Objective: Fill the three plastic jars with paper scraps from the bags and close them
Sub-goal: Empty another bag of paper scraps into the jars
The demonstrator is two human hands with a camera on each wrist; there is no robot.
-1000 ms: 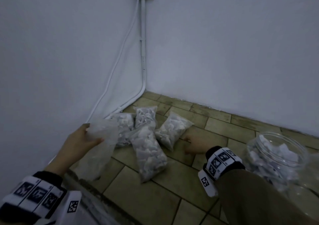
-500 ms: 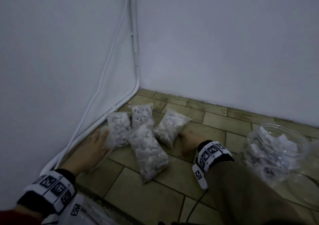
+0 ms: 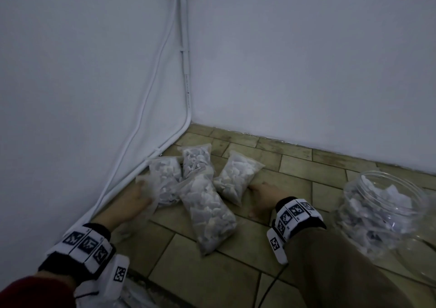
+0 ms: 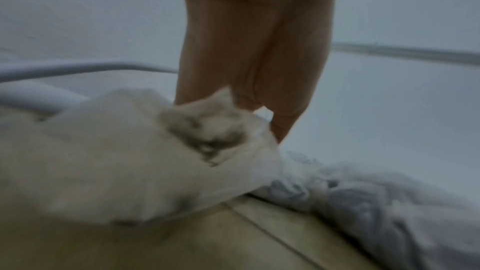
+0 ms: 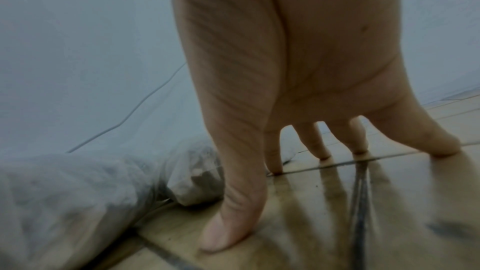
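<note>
Plastic jar [image 3: 379, 215] behind our right hand [image 3: 262, 195], whose straight fingers [image 5: 322, 147] pressed the floor [image 3: 236, 284], was filled but unlidded, while our left hand [image 3: 132, 201] rested flat on an empty bag [image 3: 146, 189] beside four full bags [image 3: 207, 213].

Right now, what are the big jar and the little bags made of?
The jar looks like clear, shiny plastic: the white paper scraps show through its wall. The bags look like thin, soft, see-through plastic film: wrinkled, slightly cloudy, scraps visible inside.
</note>
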